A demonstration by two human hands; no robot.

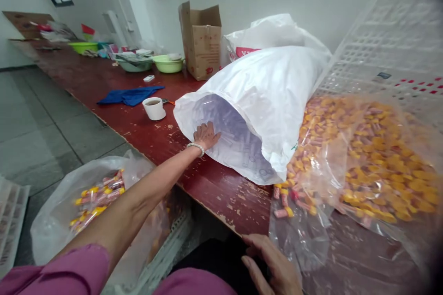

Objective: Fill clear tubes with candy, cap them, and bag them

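My left hand (206,135), with a beaded bracelet at the wrist, is at the mouth of a large white sack (270,87) lying on its side on the table. Its thumb sticks out apart from the bent fingers, and nothing shows in it; the fingertips are partly hidden. Clear plastic tubes (238,140) lie inside the sack. My right hand (272,265) rests low at the table's front edge, thumb and fingers apart, holding nothing visible. To its right, a clear plastic sheet (304,235) bears a heap of pink pieces with yellow caps (391,161).
A white cup (154,109) with dark liquid and a blue cloth (129,96) are left of the sack. Behind stand a cardboard box (204,48) and green basins (168,63). A plastic bag (51,212) of capped tubes sits below left. A white crate (387,41) rises at right.
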